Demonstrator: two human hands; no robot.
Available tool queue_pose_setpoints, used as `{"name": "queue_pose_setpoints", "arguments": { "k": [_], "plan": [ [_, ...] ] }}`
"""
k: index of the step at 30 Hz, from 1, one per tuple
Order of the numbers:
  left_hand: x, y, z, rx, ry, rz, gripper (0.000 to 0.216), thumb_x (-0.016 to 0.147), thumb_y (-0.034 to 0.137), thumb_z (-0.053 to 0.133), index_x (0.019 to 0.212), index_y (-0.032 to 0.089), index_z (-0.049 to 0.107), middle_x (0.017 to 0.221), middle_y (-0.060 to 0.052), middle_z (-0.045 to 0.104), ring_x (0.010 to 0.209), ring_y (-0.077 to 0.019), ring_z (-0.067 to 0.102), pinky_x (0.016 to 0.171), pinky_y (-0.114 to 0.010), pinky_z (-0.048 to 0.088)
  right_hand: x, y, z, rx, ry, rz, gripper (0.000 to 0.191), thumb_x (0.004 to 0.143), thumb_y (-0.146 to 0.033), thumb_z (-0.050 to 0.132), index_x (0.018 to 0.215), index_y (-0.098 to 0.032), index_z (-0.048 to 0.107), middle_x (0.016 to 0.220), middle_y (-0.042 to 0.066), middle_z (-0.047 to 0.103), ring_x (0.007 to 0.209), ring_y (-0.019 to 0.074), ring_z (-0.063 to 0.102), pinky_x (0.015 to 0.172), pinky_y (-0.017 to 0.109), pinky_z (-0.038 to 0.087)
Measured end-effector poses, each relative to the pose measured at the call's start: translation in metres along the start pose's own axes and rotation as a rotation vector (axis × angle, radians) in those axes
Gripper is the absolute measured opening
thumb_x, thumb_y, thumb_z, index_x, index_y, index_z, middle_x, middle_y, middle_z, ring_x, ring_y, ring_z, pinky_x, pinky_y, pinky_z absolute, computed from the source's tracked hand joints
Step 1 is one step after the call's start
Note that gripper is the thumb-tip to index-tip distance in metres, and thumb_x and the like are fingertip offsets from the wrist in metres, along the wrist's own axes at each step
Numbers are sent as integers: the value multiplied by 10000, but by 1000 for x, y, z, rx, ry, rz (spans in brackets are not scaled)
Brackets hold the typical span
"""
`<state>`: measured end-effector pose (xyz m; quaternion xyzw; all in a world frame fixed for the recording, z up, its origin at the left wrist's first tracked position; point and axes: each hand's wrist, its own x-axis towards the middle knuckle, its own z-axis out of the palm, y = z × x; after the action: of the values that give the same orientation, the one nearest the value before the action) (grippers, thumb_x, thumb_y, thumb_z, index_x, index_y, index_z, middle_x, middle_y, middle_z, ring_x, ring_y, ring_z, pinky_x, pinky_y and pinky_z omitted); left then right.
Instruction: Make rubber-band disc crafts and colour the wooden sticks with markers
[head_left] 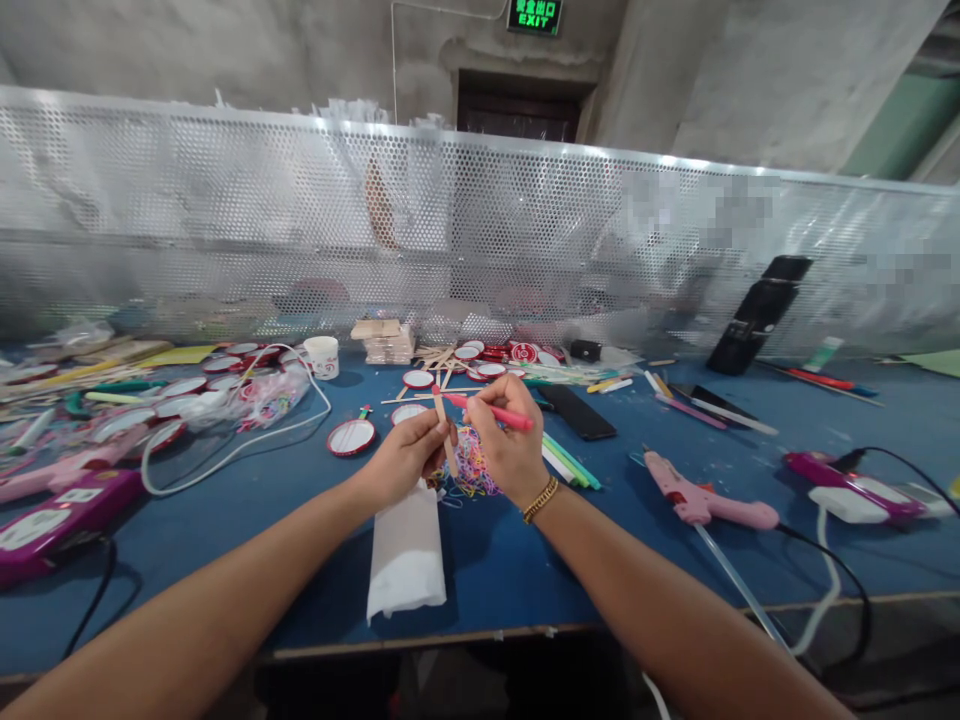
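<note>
Pinched in my left hand (401,455) is a wooden craft stick (451,458), held tilted, with its upper end coloured red. My right hand (510,455) grips a pink-red marker (504,412), whose tip is at the upper part of the stick; whether it touches cannot be made out. Behind and below the hands lies a heap of colourful rubber bands (472,470), partly hidden by my fingers. A white paper-like packet (409,560) lies flat under my left wrist, near the table's front edge.
Green and white sticks (574,465) and a black phone (577,410) lie right of my hands. Further right is a pink glue gun (701,495) with a cord. Red-rimmed round lids (351,437), a paper cup (322,357) and stacked wooden sticks (390,343) stand left and behind.
</note>
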<state>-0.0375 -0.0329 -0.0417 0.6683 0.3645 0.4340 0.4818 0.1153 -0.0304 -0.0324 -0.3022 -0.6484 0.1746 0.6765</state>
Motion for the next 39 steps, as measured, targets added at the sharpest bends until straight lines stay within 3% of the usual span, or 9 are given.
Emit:
{"name": "queue_pose_setpoints", "arguments": {
  "k": [39],
  "plan": [
    [0,4,1,14,-3,18,461,804,629,571,727,188,462,518,66,410,445,-68,352,431,-208,253,1,2,-1,-40,-8,-1,139,868,-240,560,741,-209,514,703,-12,569,656,132,552,657,309,474]
  ]
}}
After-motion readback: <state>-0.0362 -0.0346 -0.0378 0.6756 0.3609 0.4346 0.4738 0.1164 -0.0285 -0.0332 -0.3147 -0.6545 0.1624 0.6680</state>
